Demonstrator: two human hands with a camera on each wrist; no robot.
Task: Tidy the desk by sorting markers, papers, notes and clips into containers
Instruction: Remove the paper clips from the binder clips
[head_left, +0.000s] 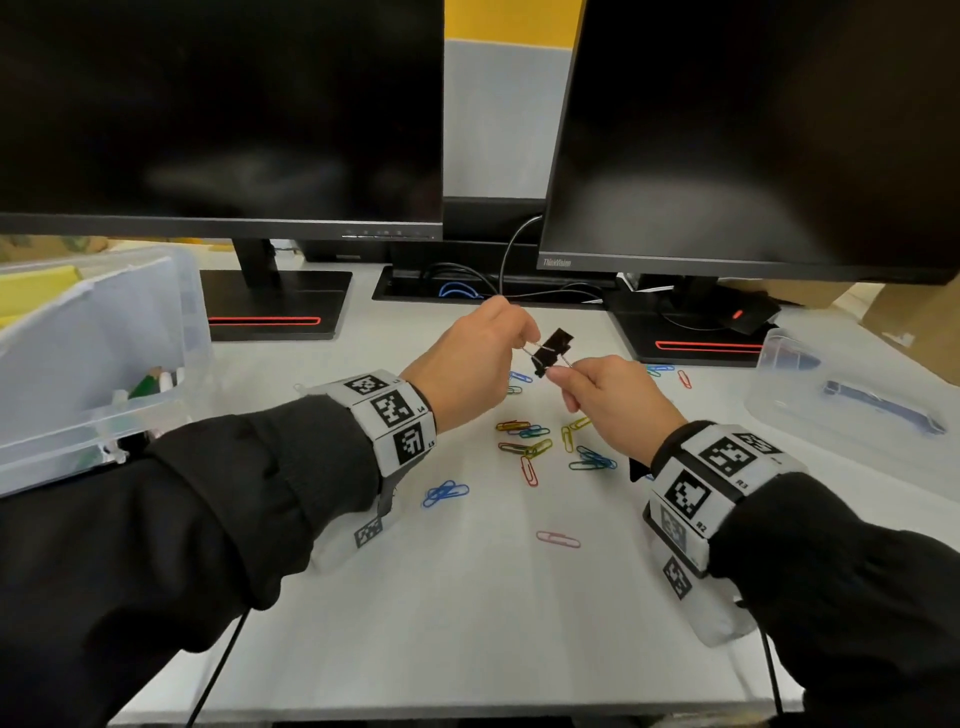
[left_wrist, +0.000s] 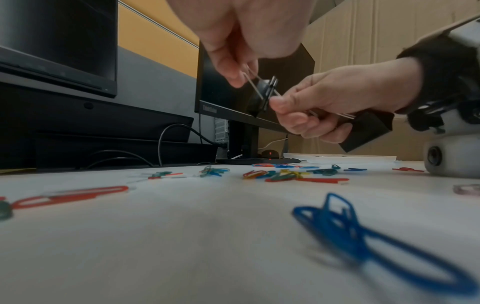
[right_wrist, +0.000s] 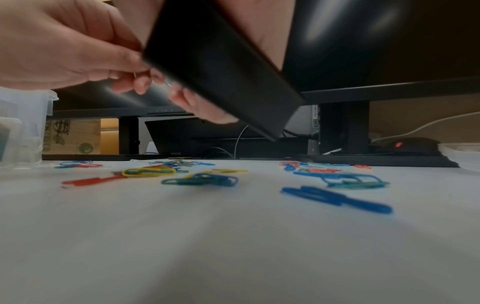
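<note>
both hands (head_left: 519, 379) pinch binder clip (head_left: 554, 351); left bin (head_left: 104, 332) holds markers (head_left: 156, 382).

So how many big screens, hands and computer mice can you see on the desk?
Screens: 2
Hands, the left hand and the right hand: 2
Computer mouse: 1
Total: 5

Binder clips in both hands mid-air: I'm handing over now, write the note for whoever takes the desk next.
Left hand pinches a wire handle of the small binder clips; right hand pinches the other handle, with a larger binder clip tucked in its palm.
Paper clips lie scattered on the desk.
Left bin already holds markers and yellow notes.
Left to do: stow the binder clips and gather the paper clips.
</note>
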